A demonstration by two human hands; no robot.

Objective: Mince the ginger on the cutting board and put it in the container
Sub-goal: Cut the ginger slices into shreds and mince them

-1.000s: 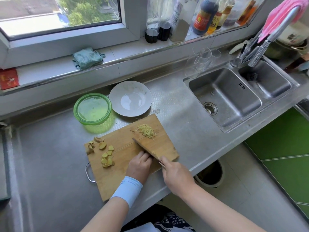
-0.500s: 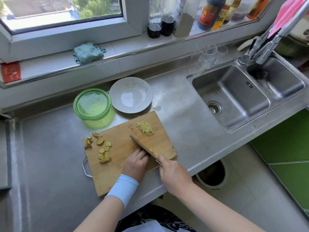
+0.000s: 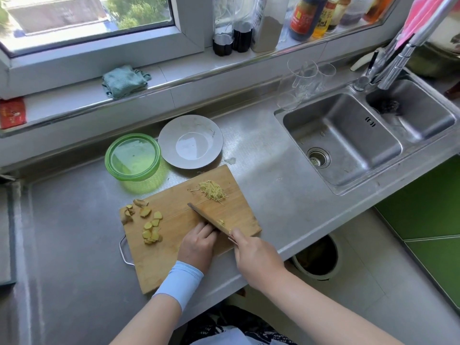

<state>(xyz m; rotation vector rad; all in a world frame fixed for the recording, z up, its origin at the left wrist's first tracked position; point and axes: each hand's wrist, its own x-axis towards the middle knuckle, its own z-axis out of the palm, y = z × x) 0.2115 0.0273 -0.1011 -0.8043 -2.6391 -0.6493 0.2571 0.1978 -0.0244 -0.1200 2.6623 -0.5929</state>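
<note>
A wooden cutting board (image 3: 161, 265) lies on the steel counter. A pile of shredded ginger (image 3: 212, 190) sits at its far right corner, and several ginger slices (image 3: 151, 227) with peel scraps lie along its left side. My right hand (image 3: 254, 257) grips the handle of a knife (image 3: 206, 217), whose blade rests on the board pointing up-left. My left hand (image 3: 198, 245) has its fingers curled down against the blade, holding ginger that is mostly hidden; a few cut bits show beside the blade. A green container (image 3: 133, 156) stands behind the board.
A grey plate (image 3: 190, 141) sits next to the container. To the right are a double sink (image 3: 341, 135), a faucet and drinking glasses (image 3: 305, 78). A teal cloth (image 3: 124, 80) and bottles line the window sill. A bin (image 3: 316, 257) stands under the counter edge.
The knife and both hands stay at the board's near right side, with the blade shifting slightly. The ginger pile and slices have not moved.
</note>
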